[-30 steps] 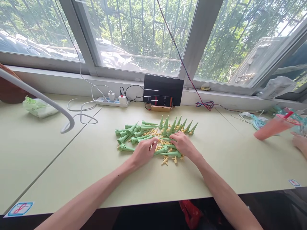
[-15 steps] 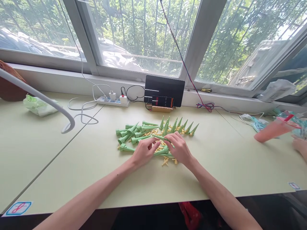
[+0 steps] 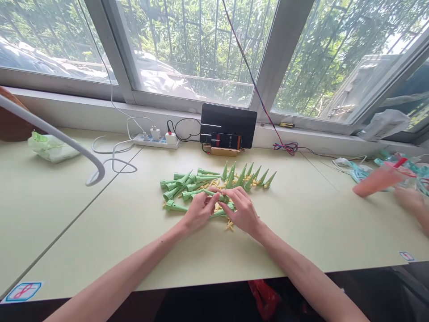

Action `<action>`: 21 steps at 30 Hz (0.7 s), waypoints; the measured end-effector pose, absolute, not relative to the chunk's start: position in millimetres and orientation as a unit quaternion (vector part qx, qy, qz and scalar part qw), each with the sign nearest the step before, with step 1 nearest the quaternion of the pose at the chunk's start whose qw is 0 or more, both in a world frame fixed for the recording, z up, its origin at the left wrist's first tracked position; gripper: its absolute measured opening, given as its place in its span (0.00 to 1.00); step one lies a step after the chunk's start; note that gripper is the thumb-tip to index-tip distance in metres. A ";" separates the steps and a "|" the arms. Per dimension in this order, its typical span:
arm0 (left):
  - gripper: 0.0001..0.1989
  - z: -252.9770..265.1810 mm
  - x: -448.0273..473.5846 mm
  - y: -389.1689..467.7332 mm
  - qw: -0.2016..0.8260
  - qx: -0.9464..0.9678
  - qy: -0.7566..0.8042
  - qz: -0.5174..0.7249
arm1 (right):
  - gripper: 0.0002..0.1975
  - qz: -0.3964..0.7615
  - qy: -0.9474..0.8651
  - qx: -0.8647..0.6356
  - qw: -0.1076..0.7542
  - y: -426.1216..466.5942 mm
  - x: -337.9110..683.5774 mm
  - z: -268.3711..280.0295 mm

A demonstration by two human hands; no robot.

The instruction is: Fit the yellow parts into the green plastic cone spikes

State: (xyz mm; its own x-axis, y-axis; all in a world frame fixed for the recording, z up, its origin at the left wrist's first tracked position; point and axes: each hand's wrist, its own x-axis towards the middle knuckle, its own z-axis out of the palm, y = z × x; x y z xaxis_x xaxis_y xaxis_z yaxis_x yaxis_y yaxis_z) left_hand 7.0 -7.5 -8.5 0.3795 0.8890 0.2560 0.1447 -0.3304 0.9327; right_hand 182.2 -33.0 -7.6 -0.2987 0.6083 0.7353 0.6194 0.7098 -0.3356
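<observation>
Between my two hands is a green watering spike, its narrow tip pointing left. My left hand is closed on its middle with thumb and fingers. My right hand is closed around its wide end, and the fingers hide most of that end. Under and behind the hands lie small yellow valve pieces. A pile of green spikes lies to the left, and several spikes stand upright behind my right hand, with yellow pieces around them.
At the back a phone leans on a black tablet-like panel. A power strip with cables stands left of it. A pink drink cup leans at the right, near another person's hand. A white curved bar crosses the left.
My hands have come closer together, and the spike has shifted left. My left fingers now grip it as well. The other person's hand has moved left towards the cup.
</observation>
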 end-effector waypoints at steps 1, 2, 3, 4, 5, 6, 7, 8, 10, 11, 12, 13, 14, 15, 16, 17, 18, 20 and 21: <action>0.17 -7.1 6.6 -7.7 0.459 0.694 0.362 0.420 | 0.13 0.000 -0.804 -0.386 0.452 -33.2 182.6 -7.5; 0.17 -5.5 6.1 -7.9 0.470 0.689 0.357 0.421 | 0.14 0.007 -0.803 -0.392 0.448 -33.4 183.0 -7.4; 0.17 -3.9 5.7 -8.2 0.480 0.685 0.353 0.420 | 0.14 0.014 -0.803 -0.399 0.442 -33.6 183.3 -7.3; 0.17 -2.4 5.5 -8.6 0.487 0.681 0.350 0.420 | 0.15 0.022 -0.804 -0.404 0.436 -33.7 183.6 -7.3; 0.17 -1.2 5.3 -9.0 0.494 0.678 0.348 0.419 | 0.15 0.028 -0.804 -0.407 0.431 -33.7 184.0 -7.4; 0.16 -0.2 5.3 -9.5 0.500 0.674 0.347 0.419 | 0.16 0.033 -0.805 -0.409 0.428 -33.6 184.4 -7.6; 0.16 0.4 5.4 -9.9 0.506 0.668 0.347 0.420 | 0.16 0.034 -0.805 -0.410 0.427 -33.4 184.8 -8.0; 0.16 0.6 5.6 -10.3 0.513 0.662 0.346 0.422 | 0.17 0.034 -0.804 -0.413 0.427 -33.2 185.2 -8.5; 0.16 0.5 6.1 -10.8 0.529 0.648 0.345 0.426 | 0.17 0.029 -0.799 -0.420 0.429 -32.8 185.8 -9.7; 0.17 0.3 6.3 -11.0 0.535 0.642 0.345 0.428 | 0.17 0.026 -0.796 -0.424 0.430 -32.6 185.9 -10.3; 0.17 0.0 6.4 -11.1 0.540 0.636 0.345 0.430 | 0.17 0.021 -0.794 -0.429 0.430 -32.5 185.9 -10.8; 0.17 -0.3 6.4 -11.1 0.544 0.633 0.345 0.430 | 0.17 0.016 -0.793 -0.432 0.430 -32.5 185.7 -11.1; 0.18 -0.5 6.5 -11.2 0.547 0.631 0.344 0.430 | 0.17 0.009 -0.793 -0.434 0.428 -32.5 185.4 -11.3; 0.18 -0.8 6.4 -11.1 0.548 0.631 0.343 0.428 | 0.17 0.003 -0.794 -0.435 0.425 -32.6 184.9 -11.4; 0.18 -1.1 6.4 -11.0 0.549 0.631 0.344 0.427 | 0.17 -0.003 -0.796 -0.435 0.422 -32.6 184.3 -11.3; 0.18 -1.4 6.4 -10.8 0.548 0.632 0.345 0.425 | 0.17 -0.007 -0.798 -0.434 0.418 -32.6 183.7 -11.1; 0.18 -1.9 6.3 -10.4 0.548 0.632 0.348 0.423 | 0.17 -0.010 -0.800 -0.433 0.414 -32.6 183.2 -10.7; 0.18 -3.3 6.3 -8.9 0.547 0.633 0.355 0.418 | 0.17 -0.010 -0.803 -0.432 0.411 -32.7 182.5 -9.7; 0.18 -4.2 6.2 -7.8 0.547 0.634 0.357 0.415 | 0.17 -0.009 -0.802 -0.432 0.412 -32.9 182.5 -9.0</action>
